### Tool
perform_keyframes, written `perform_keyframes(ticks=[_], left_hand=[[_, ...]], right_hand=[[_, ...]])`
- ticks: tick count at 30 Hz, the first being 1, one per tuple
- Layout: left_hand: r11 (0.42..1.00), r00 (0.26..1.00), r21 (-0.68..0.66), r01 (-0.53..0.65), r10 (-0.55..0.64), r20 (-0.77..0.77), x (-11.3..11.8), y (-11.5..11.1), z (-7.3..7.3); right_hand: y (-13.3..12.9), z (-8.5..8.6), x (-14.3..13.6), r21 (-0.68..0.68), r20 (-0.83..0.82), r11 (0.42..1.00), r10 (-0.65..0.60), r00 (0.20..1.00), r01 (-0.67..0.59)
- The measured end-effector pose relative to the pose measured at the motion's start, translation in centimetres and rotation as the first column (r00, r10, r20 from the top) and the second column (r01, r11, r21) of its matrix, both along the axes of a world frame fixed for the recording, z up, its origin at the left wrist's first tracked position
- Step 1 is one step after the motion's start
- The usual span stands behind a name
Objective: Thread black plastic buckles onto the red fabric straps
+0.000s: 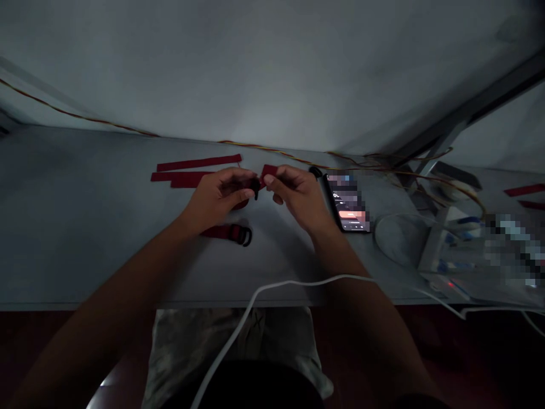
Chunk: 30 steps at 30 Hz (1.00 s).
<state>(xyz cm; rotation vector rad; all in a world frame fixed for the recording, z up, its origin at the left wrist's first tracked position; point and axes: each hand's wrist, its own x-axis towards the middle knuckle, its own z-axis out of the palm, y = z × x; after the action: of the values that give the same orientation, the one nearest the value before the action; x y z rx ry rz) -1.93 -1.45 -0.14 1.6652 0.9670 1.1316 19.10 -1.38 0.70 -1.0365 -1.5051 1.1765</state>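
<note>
My left hand (223,193) pinches a small black buckle (255,185), probably of the ring kind, above the grey table. Between the thumb and fingers of my right hand (296,190) is the end of a red strap (269,170), which meets the buckle. Part of this strap hangs below my left fingers, and the rest is hidden by the hand. Nearer to me lies another red strap (217,231) with black double rings (241,234) at its end. Several flat red strips (199,163) lie beyond my left hand, partly covered by it.
Right of my right hand lies a lit phone (347,201), with a small black item (315,172) at its corner. A white cable (293,282) crosses over the table's front edge. Twisted wires (272,149) run along the wall. A white power strip (447,244) stands at the right.
</note>
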Motion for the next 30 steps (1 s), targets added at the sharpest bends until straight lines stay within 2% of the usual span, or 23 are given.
perform_keyframes(ticks=[2,4,9,14,19,24,30], left_hand=[[1.0,1.0,-0.008,0.007,-0.007,0.022,0.1,0.0,0.0],[1.0,0.999,-0.023,0.001,0.0,0.044,0.3,0.0,0.0],[0.998,0.991,-0.055,-0.013,0.02,0.134,0.6,-0.2,0.1],[0.993,0.977,-0.083,-0.088,0.102,0.187,0.7,-0.2,-0.4],[0.997,0.97,-0.061,-0.049,0.062,0.234,0.9,-0.2,-0.7],[0.996,0.989,0.085,-0.029,0.016,0.148,0.8,-0.2,-0.8],[0.954,0.994,0.301,-0.015,0.048,-0.102,0.0,-0.3,-0.7]], right_hand=[[0.0,-0.3,-0.5,-0.004,-0.089,0.999,-0.038,0.995,0.037],[-0.1,-0.5,-0.9,-0.036,-0.146,0.999,-0.024,0.989,0.019],[-0.2,-0.9,-1.5,-0.099,-0.18,0.995,-0.005,0.984,-0.013],[-0.1,-0.5,-1.6,-0.171,-0.27,0.985,-0.027,0.962,-0.02],[-0.4,0.1,-1.4,-0.242,-0.264,0.968,-0.003,0.965,-0.063],[-0.5,0.3,-1.0,-0.308,-0.247,0.949,-0.01,0.969,-0.068],[-0.5,0.1,-1.2,-0.355,-0.359,0.928,-0.021,0.933,-0.116]])
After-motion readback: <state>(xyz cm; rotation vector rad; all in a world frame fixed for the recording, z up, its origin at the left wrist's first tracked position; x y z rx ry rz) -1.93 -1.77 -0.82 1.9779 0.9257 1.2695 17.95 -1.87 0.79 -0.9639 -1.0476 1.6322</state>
